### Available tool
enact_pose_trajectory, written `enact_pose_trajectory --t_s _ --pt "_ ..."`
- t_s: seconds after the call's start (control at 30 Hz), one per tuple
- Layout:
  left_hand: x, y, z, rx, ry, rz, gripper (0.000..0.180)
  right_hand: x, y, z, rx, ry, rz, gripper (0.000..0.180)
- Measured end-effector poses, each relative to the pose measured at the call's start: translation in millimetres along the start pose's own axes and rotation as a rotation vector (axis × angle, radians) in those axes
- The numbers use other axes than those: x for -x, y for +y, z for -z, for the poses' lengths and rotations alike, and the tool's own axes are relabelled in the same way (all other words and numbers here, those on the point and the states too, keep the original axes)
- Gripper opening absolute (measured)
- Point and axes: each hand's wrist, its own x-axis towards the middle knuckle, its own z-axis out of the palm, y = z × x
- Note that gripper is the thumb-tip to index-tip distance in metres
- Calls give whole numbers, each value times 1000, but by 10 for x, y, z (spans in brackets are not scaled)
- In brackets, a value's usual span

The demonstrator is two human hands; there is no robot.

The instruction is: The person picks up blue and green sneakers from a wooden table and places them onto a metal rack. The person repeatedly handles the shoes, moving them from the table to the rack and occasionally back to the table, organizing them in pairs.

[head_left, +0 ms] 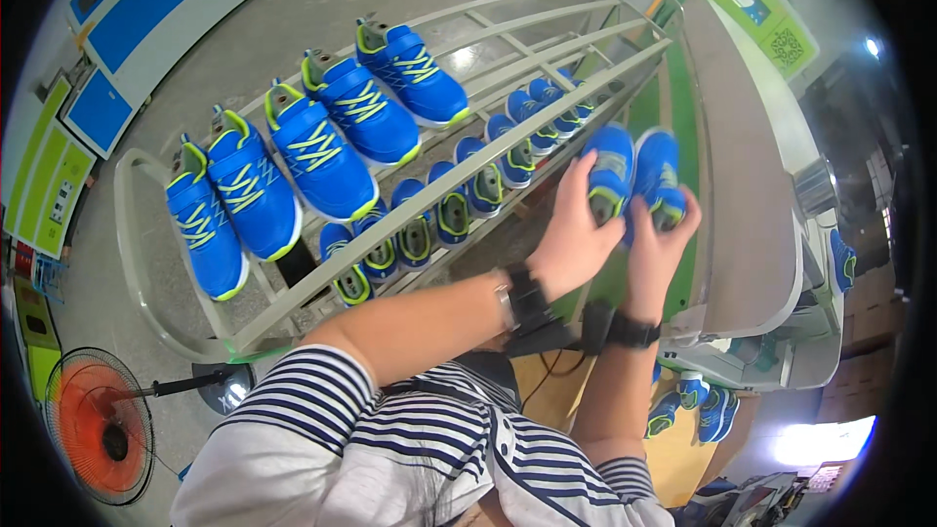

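Note:
A blue sneaker (613, 158) is in my left hand (576, 234), with the fingers closed about its heel end. Right beside it, my right hand (658, 252) grips a second blue sneaker (657, 161) by the heel. Both toes point away from me, and the two shoes are side by side, close together or touching. To the left, a metal rack (547, 63) bears a top row of blue sneakers with yellow-green laces, such as the nearest big sneaker (319, 144). Several smaller-looking sneakers (414, 231) fill the tier below, heels toward me.
A pale machine housing (747, 176) curves along the right, beside a green floor strip (675, 88). More sneakers (719, 412) lie on a wooden board (683, 468) at lower right. An orange-bladed fan (98, 425) stands at lower left.

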Motion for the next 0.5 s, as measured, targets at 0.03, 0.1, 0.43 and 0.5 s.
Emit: enact_pose_trajectory --t_s 0.03,0.1,0.43,0.5 --pt "-213 33 -185 -2 52 -46 85 -292 110 -43 10 11 48 67" --pt "-705 55 -585 7 145 -52 85 -888 232 -124 -30 36 74 69" --pt "-3487 -448 -1336 -220 562 154 81 -3824 1239 -1185 -29 -140 111 71" --pt "-3902 -689 -1399 -245 607 160 82 -4252 1421 -1484 9 -186 166 70"
